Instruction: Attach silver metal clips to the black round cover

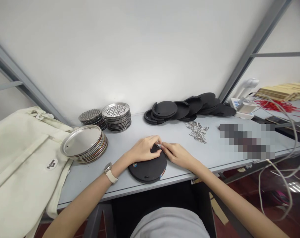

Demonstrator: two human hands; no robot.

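Observation:
A round black disc-shaped case (pixel 146 170) lies flat at the table's front edge, with a small coloured mark on its left and a coloured stripe on its lower right rim. Over its far edge my left hand (pixel 148 148) is closed, thumb and fingers pinching a small silver metal clip (pixel 159 145). From the right, my right hand (pixel 176 153) meets it with its fingertips pressed on the same clip. The fingers partly cover the clip, so whether it passes through the case cannot be seen. Similar silver clips (pixel 198 131) lie in a loose pile farther right.
Black round cases (pixel 166 109) lie overlapping along the wall. Metal discs with raised holes (pixel 116 110) and smooth metal discs (pixel 82 140) are stacked at left, beside a cream bag (pixel 21 165). White cables (pixel 292 145) hang at right, near red cords (pixel 280 105).

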